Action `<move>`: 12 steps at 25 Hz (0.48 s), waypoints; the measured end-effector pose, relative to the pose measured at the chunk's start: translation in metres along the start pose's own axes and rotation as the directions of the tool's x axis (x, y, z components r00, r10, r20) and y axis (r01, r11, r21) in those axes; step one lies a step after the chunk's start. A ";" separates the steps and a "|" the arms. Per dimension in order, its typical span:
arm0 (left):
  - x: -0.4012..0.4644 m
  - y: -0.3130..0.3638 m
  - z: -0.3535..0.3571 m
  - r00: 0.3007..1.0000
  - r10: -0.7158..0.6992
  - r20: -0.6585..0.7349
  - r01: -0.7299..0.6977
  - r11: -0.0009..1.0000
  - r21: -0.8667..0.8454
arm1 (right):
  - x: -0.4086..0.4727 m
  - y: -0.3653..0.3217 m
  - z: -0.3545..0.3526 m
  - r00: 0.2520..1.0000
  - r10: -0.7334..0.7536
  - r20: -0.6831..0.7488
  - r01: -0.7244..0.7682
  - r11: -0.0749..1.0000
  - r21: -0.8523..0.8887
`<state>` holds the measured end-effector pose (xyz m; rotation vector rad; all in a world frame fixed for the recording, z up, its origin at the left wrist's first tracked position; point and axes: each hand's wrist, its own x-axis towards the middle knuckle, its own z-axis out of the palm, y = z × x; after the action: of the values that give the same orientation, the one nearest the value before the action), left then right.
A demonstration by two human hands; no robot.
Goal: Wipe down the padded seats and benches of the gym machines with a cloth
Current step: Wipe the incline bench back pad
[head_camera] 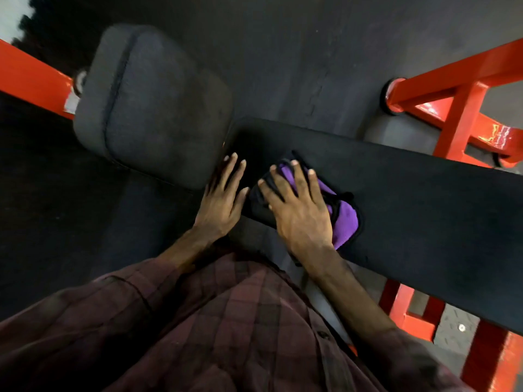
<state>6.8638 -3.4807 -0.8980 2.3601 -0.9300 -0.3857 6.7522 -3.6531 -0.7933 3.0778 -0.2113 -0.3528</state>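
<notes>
Seat pad (152, 108) at left, grey and dull, with no cloth on it; likely not wiped yet. Left hand (222, 199) flat, fingers straight, beside bench end, holding nothing. Right hand (300, 210) spread wide, pressing purple cloth (343, 219) on black bench (410, 210). Long stretch of bench to the right probably left to wipe.

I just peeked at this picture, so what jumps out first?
The purple cloth pops most, pressed flat under the right hand on the long black bench pad in the middle. The bright red machine frame glows at the right and far left edges. The left hand rests open beside the cloth, by the grey seat pad.
</notes>
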 end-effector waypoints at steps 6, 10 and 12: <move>-0.032 0.004 0.007 0.992 -0.119 0.049 0.121 0.992 -0.024 | -0.037 0.063 -0.005 0.984 -0.150 -0.092 0.149 0.989 -0.018; -0.037 -0.002 0.004 0.995 -0.091 0.041 0.091 0.996 -0.012 | 0.003 0.039 -0.009 0.998 0.014 -0.061 -0.013 1.000 0.018; -0.036 -0.006 0.006 0.996 -0.085 0.032 0.085 0.996 -0.008 | -0.001 0.052 -0.005 0.970 -0.240 -0.050 0.239 0.971 -0.025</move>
<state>6.8387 -3.4549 -0.9047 2.3968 -0.8423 -0.4612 6.7458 -3.7046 -0.7853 3.0937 0.1663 -0.2782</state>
